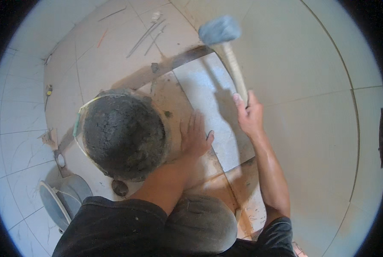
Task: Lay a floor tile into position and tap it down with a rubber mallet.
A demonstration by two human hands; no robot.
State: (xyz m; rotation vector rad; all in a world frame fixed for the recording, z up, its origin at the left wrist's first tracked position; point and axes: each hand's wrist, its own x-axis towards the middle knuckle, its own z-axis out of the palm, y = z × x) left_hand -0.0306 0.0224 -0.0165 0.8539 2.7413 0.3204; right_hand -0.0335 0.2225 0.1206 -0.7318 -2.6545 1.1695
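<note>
My right hand (249, 115) grips the lower end of a wooden handle of a rubber mallet (221, 32), whose pale blue-grey head is raised above the far end of a long narrow light tile (213, 103). My left hand (195, 137) lies flat, fingers spread, on the near left edge of that tile. The tile lies between bare brown mortar bed on its left and laid floor tiles on its right.
A round bucket full of dark grey mortar (123, 135) stands just left of my left hand. Several thin metal rods (146, 34) lie on the floor far ahead. A grey squat pan (63, 199) sits at lower left. Large pale floor tiles (311, 128) extend to the right.
</note>
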